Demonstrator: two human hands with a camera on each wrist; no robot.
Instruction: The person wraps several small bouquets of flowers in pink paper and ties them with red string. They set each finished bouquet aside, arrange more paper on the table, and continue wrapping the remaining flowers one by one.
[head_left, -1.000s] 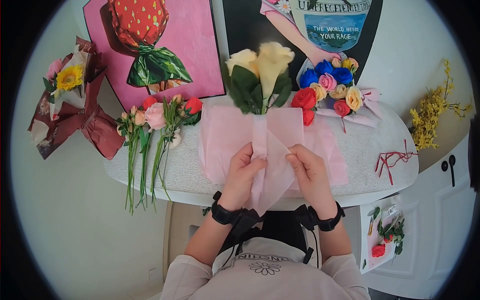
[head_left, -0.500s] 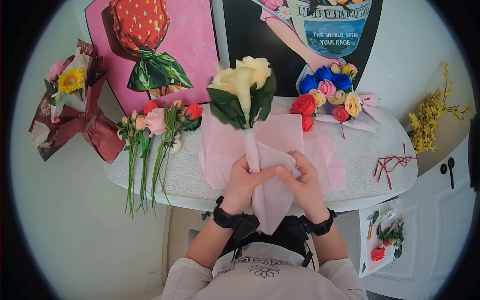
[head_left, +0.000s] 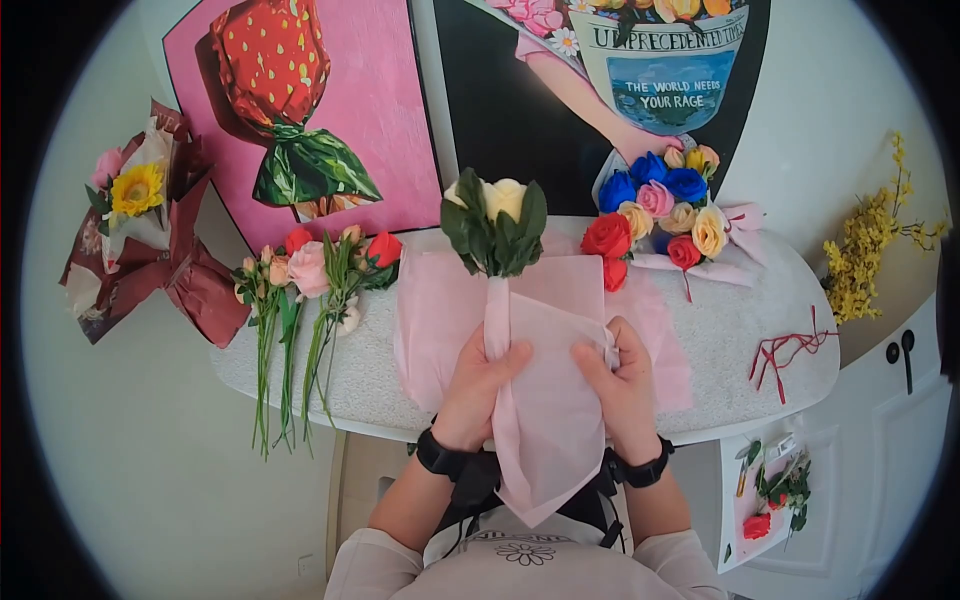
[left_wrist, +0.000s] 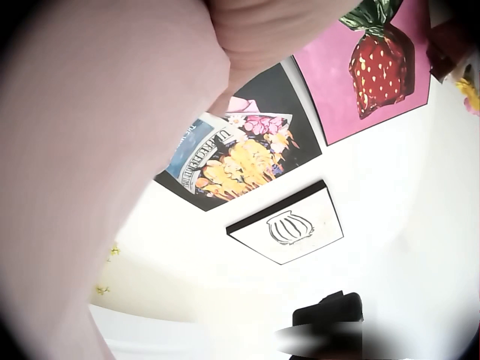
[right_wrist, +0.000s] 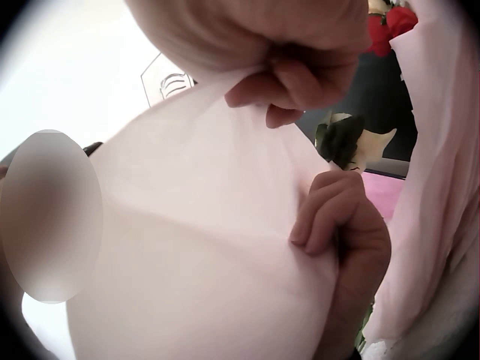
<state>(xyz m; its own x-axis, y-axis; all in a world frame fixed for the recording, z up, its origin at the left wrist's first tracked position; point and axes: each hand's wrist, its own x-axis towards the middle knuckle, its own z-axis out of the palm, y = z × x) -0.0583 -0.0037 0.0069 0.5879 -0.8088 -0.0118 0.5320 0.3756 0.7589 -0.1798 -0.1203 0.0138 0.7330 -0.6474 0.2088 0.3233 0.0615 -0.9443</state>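
Note:
A small bouquet of cream flowers (head_left: 503,198) with dark green leaves (head_left: 490,240) stands up above my hands. Its stems are hidden inside pale pink wrapping paper (head_left: 545,400) that narrows to a point near my waist. My left hand (head_left: 475,390) grips the rolled stem part, thumb across the front. The loose side of the sheet is pinched by my right hand (head_left: 627,390) at its right edge. In the right wrist view, the curled fingers of my right hand (right_wrist: 300,60) hold the paper's upper edge, and my left hand (right_wrist: 349,225) has its fingers wrapped round the bundle.
More pink sheets (head_left: 650,350) lie on the white table (head_left: 720,330). Loose roses (head_left: 308,270) are at left, a mixed bouquet (head_left: 660,200) at the back right, red ties (head_left: 785,345) near the right edge. A brown-wrapped bouquet (head_left: 185,260) hangs on the left.
The bouquet has come down closer to my body, its flowers tipping away. My right hand has drawn the loose paper out to the right, taking a new hold on its edge; the left keeps its grip.

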